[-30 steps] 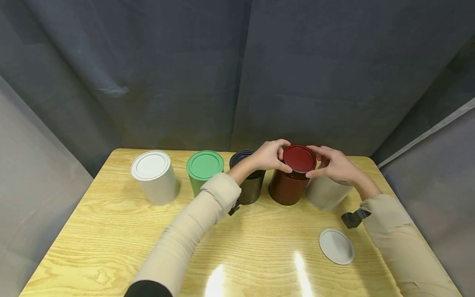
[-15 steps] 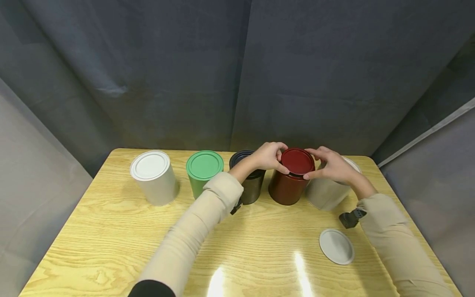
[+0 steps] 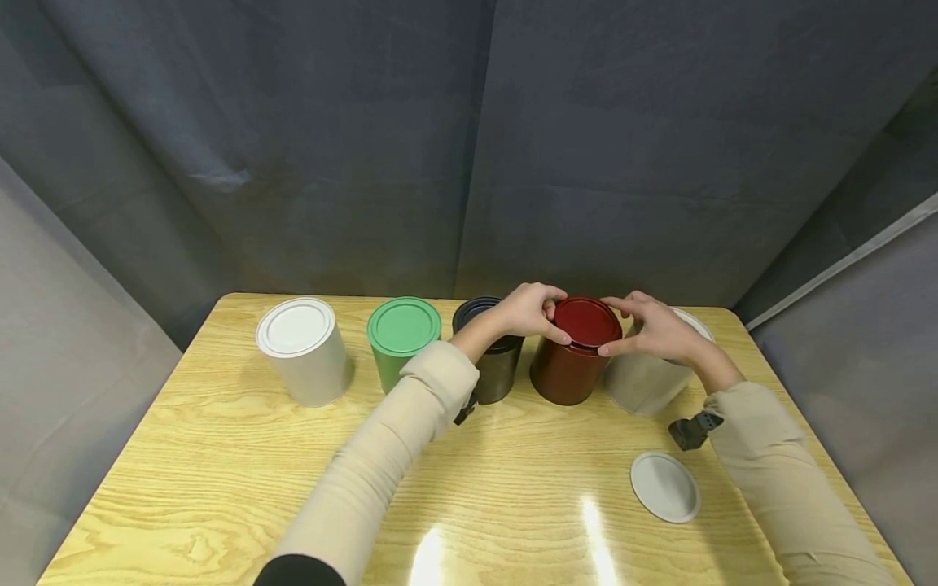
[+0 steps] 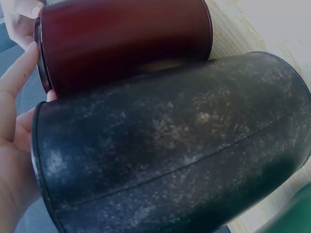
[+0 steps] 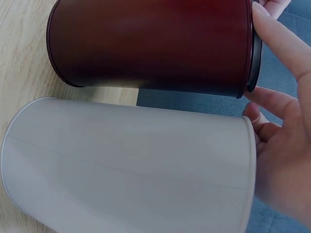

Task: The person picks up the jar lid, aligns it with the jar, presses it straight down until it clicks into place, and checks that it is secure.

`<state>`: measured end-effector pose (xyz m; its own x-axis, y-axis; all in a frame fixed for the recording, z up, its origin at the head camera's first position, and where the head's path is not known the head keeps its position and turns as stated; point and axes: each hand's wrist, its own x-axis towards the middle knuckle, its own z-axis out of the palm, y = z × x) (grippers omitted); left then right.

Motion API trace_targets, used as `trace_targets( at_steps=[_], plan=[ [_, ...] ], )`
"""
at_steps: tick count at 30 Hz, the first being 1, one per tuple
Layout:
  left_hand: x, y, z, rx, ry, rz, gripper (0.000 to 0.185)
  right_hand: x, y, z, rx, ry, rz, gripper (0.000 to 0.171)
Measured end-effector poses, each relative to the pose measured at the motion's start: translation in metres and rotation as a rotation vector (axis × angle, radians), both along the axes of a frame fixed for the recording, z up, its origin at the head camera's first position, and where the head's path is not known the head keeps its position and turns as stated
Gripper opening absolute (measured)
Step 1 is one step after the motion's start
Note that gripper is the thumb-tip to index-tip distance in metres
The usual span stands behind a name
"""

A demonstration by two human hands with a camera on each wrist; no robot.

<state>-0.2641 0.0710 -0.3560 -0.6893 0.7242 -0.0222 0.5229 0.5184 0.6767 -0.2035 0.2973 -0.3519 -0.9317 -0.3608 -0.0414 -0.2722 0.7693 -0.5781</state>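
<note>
- Head view: near the desk's far edge, the left hand [image 3: 526, 313] and right hand [image 3: 655, 327] pinch the round dark-red lid [image 3: 587, 321] on the dark-red cylindrical tin [image 3: 567, 374].
- Left wrist view: fingertips [image 4: 19, 68] sit at the rim; press evenly, I judge.
- Right wrist view: the pale grey tin [image 5: 126, 160] stands just beside it; keep the lid level.

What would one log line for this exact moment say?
left hand: holds red lid edge | right hand: holds lid's other edge | lid: on red can | loose grey lid: on table
</note>
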Motion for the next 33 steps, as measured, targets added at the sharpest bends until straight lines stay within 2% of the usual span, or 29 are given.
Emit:
trace_targets(
  at_steps=[14, 22, 33],
  plan=[
    [-0.0013, -0.0023, -0.0019, 0.004, 0.041, -0.007, 0.064, -0.002, 0.0029, -0.0028, -0.024, -0.01, 0.001, 0.078],
    [-0.0012, -0.0034, -0.0015, 0.004, 0.063, 0.009, 0.057, -0.0005, 0.0055, -0.003, -0.036, 0.084, -0.029, 0.062],
    [-0.001, -0.0001, -0.002, -0.04, 0.084, 0.03, 0.055, -0.0019, 0.0032, -0.0045, -0.042, 0.087, -0.021, 0.057]
  ],
)
